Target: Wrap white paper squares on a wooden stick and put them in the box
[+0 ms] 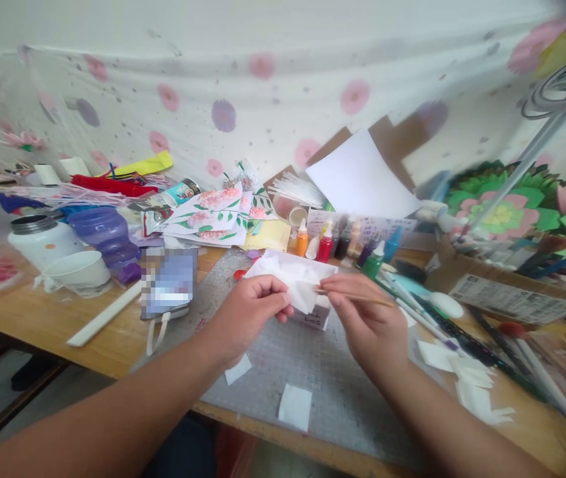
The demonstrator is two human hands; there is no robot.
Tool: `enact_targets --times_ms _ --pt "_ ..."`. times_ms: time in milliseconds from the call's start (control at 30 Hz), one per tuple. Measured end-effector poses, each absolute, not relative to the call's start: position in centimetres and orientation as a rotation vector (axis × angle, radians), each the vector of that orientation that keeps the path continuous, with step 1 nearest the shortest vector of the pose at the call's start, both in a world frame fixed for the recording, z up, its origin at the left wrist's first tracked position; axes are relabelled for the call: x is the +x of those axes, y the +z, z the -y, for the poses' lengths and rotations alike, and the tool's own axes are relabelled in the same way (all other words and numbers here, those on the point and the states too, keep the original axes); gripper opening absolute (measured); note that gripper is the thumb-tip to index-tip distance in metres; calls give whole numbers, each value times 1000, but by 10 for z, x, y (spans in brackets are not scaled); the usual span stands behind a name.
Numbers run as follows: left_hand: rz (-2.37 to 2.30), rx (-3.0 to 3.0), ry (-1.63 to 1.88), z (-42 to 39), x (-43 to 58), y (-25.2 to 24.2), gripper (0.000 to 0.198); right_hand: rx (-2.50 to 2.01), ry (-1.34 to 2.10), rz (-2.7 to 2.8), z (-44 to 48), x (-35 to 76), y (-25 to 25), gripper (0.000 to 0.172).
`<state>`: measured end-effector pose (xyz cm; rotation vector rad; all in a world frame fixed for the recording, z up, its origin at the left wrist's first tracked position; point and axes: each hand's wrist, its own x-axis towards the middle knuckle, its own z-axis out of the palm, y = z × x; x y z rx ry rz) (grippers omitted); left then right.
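White and thin-looking, the sheet (304, 298) is by the paper box (319, 319); fingers of the left hand (257, 309) pinch together on it, those of the right hand (368, 320) around a slender stick (363, 298). Light, steady tip pressure should avoid tearing.

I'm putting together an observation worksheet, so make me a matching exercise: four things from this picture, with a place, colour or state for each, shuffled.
Things
1. Thin stick
2. Thin white piece
3. Ribbed jar
4. Cardboard box

Descriptions
A. See-through purple
B. Held in the right hand
C. At the right, bearing a white label
D. Pinched by the left hand

Pairs: 1-B, 2-D, 3-A, 4-C
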<state>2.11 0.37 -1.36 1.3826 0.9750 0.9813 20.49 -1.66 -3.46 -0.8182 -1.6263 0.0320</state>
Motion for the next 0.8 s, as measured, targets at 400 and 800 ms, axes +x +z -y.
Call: enact_targets --times_ms 400,800 --pt "-1377 1603 986 -36 8 -25 15 -992 -23 1558 -20 218 -62 13" --pt "-1001 2302 406 7 15 -14 11 -1102 -44 1387 -34 244 -69 10"
